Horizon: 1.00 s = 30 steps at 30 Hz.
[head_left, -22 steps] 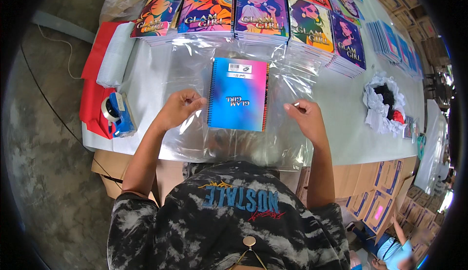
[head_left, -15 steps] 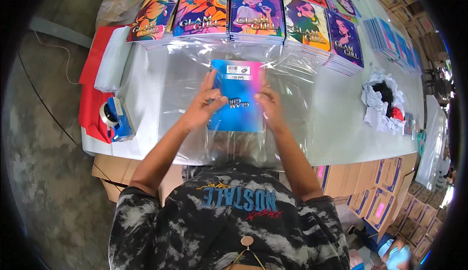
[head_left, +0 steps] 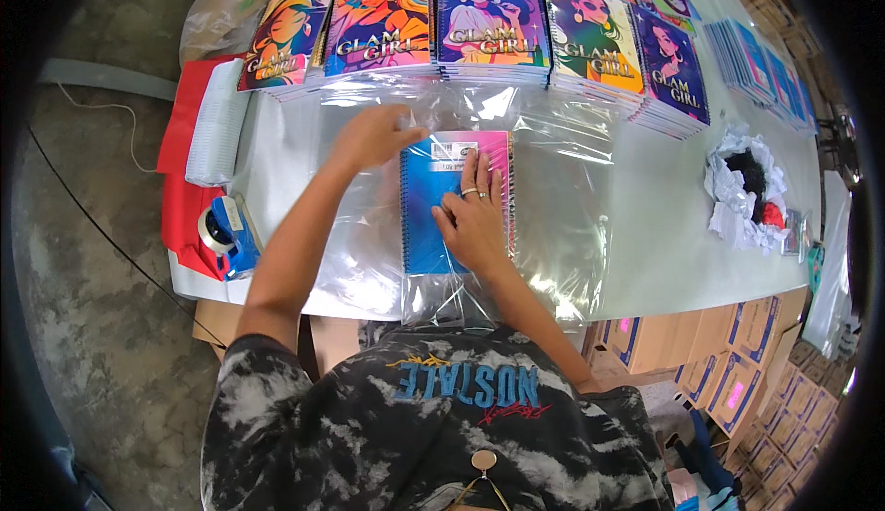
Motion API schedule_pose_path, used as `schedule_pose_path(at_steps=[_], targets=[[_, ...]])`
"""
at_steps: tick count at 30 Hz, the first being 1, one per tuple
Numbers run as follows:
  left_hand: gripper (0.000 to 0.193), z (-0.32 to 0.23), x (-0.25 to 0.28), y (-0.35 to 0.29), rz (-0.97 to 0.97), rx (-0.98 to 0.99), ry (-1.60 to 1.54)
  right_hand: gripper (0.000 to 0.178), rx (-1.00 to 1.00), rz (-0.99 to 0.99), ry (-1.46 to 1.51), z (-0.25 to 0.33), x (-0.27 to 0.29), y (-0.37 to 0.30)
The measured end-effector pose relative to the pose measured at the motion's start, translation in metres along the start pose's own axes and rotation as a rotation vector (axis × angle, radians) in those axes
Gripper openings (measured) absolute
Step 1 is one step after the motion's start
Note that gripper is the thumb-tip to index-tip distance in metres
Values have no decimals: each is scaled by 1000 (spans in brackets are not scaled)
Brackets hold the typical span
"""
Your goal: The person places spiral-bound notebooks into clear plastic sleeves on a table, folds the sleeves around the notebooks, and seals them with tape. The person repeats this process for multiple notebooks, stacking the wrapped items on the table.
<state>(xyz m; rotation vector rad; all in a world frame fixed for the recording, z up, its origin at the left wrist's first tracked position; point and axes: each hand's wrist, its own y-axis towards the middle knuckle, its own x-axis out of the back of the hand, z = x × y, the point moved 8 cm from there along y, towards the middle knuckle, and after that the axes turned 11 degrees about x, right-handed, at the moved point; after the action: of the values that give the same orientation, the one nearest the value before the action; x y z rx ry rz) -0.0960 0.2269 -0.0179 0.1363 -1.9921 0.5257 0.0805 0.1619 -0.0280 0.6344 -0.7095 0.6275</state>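
A spiral-bound notebook (head_left: 426,225) with a blue and pink back cover lies on a clear plastic sheet (head_left: 562,197) in front of me. A white barcode label is near its far edge. Page edges along its right side suggest more than one notebook in the pile. My right hand (head_left: 477,216), wearing rings, rests with fingers spread on the cover and partly covers the label. Beside the notebook's far left corner is my left hand (head_left: 378,137), thumb and forefinger apart; its other fingers are mostly hidden. I see nothing held in it.
Stacks of notebooks with illustrated covers (head_left: 493,22) line the far side of the white table (head_left: 664,262). Left are a red cloth (head_left: 184,133), a white roll (head_left: 214,124) and a blue tape dispenser (head_left: 238,234). Crumpled white paper (head_left: 733,220) lies right, cardboard boxes (head_left: 664,336) below.
My right hand has moved from the notebook's right edge onto its cover. The left has left the left edge and shifted toward the far left corner. The notebook appears slightly nearer me.
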Motion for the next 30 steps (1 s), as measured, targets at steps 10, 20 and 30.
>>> schedule_pose_path(at_steps=[10, 20, 30], targets=[[37, -80, -8, -4, -101, -301, -142, 18, 31, -72, -33, -3, 2, -2], [50, -20, -34, -84, -480, -144, 113, 22, 10, -37, -46, -5, 0, -2], [64, -35, -77, -94, -303, -144, 255, 29, 91, 242, 225, -3, -13, 18]])
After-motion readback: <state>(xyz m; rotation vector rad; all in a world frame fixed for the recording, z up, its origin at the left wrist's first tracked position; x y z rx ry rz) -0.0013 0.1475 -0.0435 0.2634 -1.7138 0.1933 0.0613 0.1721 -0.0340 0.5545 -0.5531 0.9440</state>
